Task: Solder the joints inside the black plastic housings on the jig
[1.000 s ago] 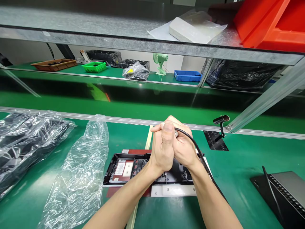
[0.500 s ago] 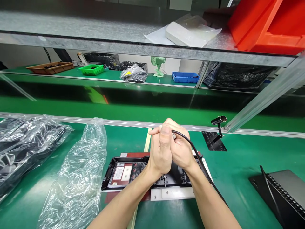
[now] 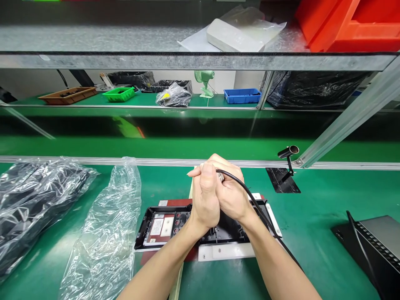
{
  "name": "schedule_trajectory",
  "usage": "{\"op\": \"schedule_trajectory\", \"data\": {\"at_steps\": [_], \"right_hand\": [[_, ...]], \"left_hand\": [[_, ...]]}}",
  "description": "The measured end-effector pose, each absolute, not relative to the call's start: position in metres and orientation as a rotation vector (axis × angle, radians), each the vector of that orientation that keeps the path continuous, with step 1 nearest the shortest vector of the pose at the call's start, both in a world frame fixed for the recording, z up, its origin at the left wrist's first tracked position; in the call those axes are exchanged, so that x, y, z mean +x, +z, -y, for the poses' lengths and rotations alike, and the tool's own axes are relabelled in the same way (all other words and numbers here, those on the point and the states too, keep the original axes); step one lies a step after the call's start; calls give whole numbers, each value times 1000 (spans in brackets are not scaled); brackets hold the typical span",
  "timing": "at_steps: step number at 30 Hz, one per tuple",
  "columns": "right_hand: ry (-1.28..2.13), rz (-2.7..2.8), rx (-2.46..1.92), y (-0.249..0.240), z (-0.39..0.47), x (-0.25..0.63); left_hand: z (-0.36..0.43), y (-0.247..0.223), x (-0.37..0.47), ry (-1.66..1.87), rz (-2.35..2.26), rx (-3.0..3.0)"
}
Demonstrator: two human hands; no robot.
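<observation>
My left hand and my right hand are closed together, one against the other, above a black plastic housing. Between them is a corded tool, nearly all hidden by the fingers; only a bit of metal shows. From its top a black cable arcs over my right hand and runs down along the right forearm. The open housing lies flat on a fixture with dark red plates and a white bar. My hands and forearms cover its middle.
Clear plastic bags lie on the left, some around black parts. At right stand a black holder with a metal tube and a black-and-grey box. A metal shelf edge crosses above, carrying a red bin.
The view has tilted and levelled slightly. My hands stay clasped over the housing, sitting a little further left against it.
</observation>
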State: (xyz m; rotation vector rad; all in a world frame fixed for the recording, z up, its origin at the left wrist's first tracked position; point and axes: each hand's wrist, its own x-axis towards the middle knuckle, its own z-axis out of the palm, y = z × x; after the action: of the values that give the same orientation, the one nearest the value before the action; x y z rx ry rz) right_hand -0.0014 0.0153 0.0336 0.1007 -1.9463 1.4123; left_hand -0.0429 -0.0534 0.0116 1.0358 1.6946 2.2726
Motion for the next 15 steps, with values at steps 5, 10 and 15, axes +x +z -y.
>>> {"op": "schedule_trajectory", "data": {"at_steps": [5,10,15], "right_hand": [[1411,1945,96,34,-14,-1],[1429,1919,86,32,-14,-2],[1402,1937,80,31,-14,-2]], "left_hand": [[54,10,-43,2319,-1667,1038],[54,10,-42,2312,-1683,1047],[55,13,-42,2257,-1693,1055]]}}
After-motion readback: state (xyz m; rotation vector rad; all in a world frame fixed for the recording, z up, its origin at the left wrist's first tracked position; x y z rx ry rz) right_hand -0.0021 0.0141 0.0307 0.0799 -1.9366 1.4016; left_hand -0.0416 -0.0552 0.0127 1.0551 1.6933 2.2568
